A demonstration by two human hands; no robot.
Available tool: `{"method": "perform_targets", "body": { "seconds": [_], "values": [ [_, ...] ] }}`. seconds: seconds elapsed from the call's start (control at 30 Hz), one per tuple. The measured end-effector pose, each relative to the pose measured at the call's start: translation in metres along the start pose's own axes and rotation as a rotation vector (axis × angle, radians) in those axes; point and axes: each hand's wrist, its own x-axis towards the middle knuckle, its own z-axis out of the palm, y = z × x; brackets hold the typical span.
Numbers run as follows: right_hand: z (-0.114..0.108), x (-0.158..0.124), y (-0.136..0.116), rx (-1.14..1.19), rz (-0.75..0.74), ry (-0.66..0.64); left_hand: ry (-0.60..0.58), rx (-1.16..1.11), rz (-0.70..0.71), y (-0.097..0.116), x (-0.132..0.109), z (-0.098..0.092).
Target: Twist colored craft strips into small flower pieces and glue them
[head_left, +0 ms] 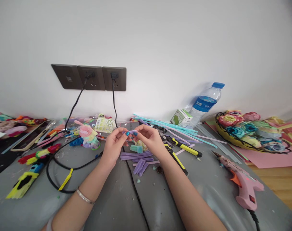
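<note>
Between the fingertips of both hands is a short purple pipe cleaner (129,132). My left hand (114,145) pinches its left part, and my right hand (149,138) pinches the right part; the fingers partly hide it. Just below the hands lie a turquoise pipe cleaner bundle (136,149), long purple pipe cleaners (133,156) and folded purple pieces (141,167). Beside my right wrist are pliers with yellow and black handles (176,157).
A pink glue gun (244,179) lies at the right, near a basket of fabric flowers (251,128). A water bottle (205,104) leans on the wall by a small box (181,118). Black cable (136,189) crosses the grey table. Fuzzy figures (88,134) are at the left.
</note>
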Motion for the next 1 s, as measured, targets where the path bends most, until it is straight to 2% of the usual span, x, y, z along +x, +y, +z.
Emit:
{"method": "perform_targets", "body": {
  "seconds": [0.3,0.57,0.8,1.0],
  "values": [
    [-0.0029,0.0017,0.0022,-0.021,0.040,-0.016,-0.078,0.273,0.144,0.0059,-0.0019,-0.0021],
    [-0.0083,-0.0004,-0.0015,0.083,0.112,-0.092,-0.078,0.222,0.133,0.0024,-0.0005,-0.0044],
    [-0.0069,0.0010,-0.0017,-0.007,0.013,-0.054,-0.134,0.178,0.127,0.0035,-0.0028,-0.0029],
    [-0.0062,-0.0006,-0.0054,-0.044,-0.073,-0.078,-0.182,0.169,0.107,0.0060,-0.0021,-0.0032]
  ]
}}
